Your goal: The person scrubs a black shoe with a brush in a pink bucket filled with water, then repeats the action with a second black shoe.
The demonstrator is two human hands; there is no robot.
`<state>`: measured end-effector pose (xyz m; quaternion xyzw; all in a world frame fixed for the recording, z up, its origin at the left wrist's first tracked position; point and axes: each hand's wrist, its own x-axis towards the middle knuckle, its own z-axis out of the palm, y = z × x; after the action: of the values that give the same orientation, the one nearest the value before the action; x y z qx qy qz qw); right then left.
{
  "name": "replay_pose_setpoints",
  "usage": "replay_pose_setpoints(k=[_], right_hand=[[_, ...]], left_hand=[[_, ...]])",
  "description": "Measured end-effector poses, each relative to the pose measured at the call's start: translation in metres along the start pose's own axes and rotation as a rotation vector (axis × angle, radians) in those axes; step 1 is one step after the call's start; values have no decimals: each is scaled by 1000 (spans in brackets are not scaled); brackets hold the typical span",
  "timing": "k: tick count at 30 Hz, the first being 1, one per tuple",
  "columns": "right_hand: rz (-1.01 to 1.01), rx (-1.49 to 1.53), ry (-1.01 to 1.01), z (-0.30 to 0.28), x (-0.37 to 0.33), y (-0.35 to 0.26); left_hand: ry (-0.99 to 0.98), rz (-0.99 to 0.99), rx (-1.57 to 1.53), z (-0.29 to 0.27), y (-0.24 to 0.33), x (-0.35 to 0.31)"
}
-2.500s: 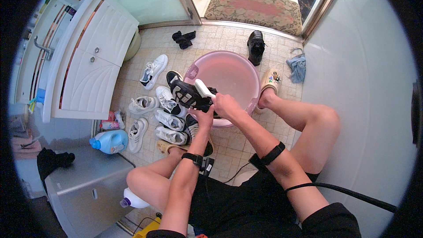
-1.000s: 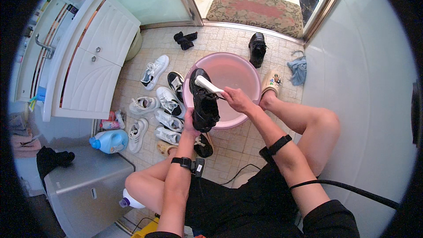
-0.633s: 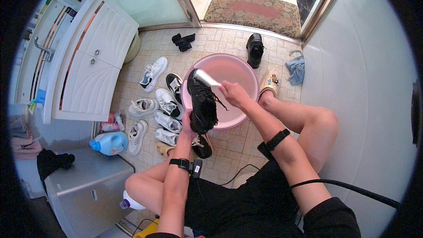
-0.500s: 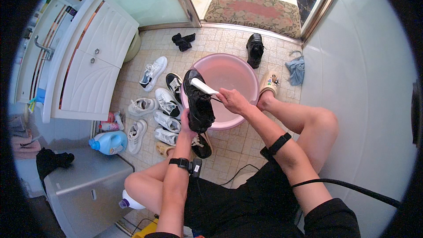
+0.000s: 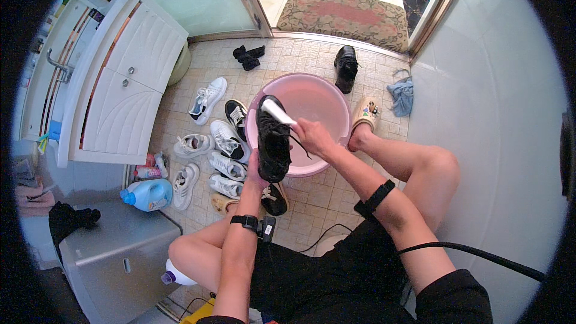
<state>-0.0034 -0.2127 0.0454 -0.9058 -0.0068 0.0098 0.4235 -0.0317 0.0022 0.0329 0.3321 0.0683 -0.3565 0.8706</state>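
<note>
A black lace-up shoe (image 5: 274, 153) is held up over the left part of a pink basin (image 5: 345, 99) with water in it. My left hand (image 5: 257, 171) grips the shoe near its heel, fingers mostly hidden beneath. In my closed right hand (image 5: 313, 138) is the handle of a white brush (image 5: 277, 111), its head lying against the front upper of the shoe; the bristles are hidden. A loose black lace hangs from the shoe beside my right hand. The matching black shoe (image 5: 346, 71) stands on the floor beyond the basin.
Several white sneakers (image 5: 227, 138) stand left of the basin. Black socks (image 5: 248, 57) and a blue-grey cloth (image 5: 402, 96) lie on the tiles. A blue detergent bottle (image 5: 150, 195) stands by a grey box (image 5: 120, 258). A white cabinet (image 5: 120, 90) is at left, a patterned mat (image 5: 345, 19) beyond the doorway.
The shoe has shifted slightly right and stands more upright. The brush has tilted and turned a little on the front upper, still in my right hand.
</note>
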Motion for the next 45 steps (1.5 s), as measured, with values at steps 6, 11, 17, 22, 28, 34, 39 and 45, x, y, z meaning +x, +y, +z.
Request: replay_pose_setpoints(k=[6,11,17,22,28,34,39,45], right_hand=[[-20,-55,-21,-8,-4,9],[12,-144,88,-27,20,2],[115,14,-205,-42,3,-10],[90,-66,-310,-40,-3,-8],[154,52,-178,-21,0,5],[421,191,-401,-28,-13,-8],[329,151,-361,-34,-16,11],[376,293,-129,-25,-11,38]], left_hand=[[-98,27,-40,9,3,-4],[163,-101,5,-2,-3,3],[259,-19,52,-10,-8,17],[288,391,223,-13,-12,26],[297,293,356,13,-24,32],[305,361,346,-4,-15,30],[273,358,288,-9,-13,34],[105,-32,17,-9,-2,17]])
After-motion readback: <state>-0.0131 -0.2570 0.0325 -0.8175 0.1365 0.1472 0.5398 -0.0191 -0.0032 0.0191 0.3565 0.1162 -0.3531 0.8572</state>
